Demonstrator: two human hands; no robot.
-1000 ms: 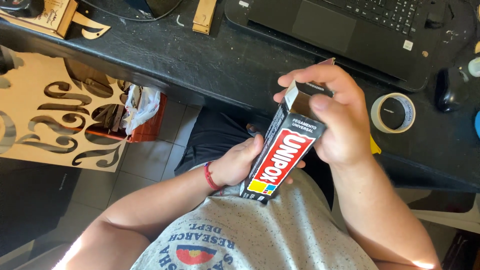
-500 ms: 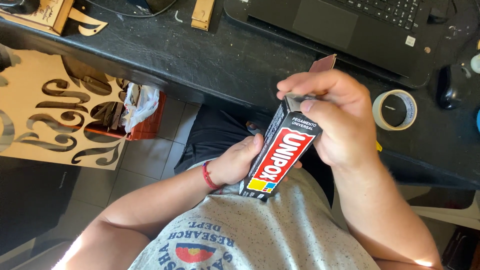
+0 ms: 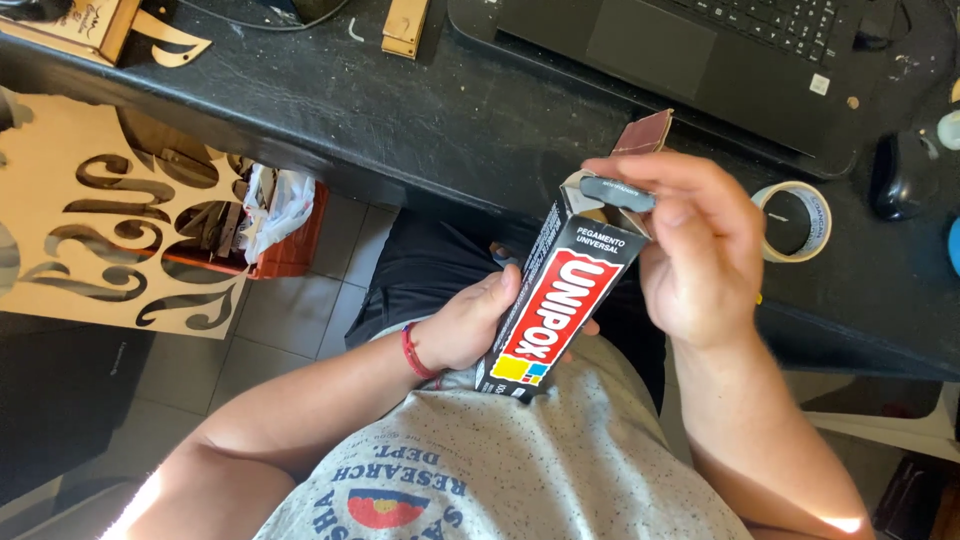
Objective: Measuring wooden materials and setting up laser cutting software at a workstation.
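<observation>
Your left hand (image 3: 470, 325) grips the glue box (image 3: 550, 300) low; its long axis tilts up toward your right hand (image 3: 690, 250), whose fingers (image 3: 640, 190) pinch the open top flap.

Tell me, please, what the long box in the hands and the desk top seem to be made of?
The long box looks like thin printed cardboard, fairly glossy: its end flaps fold open, raw brown inside. The desk top seems black leatherette or a similar textured covering, matte and scuffed, though I cannot be sure.
</observation>
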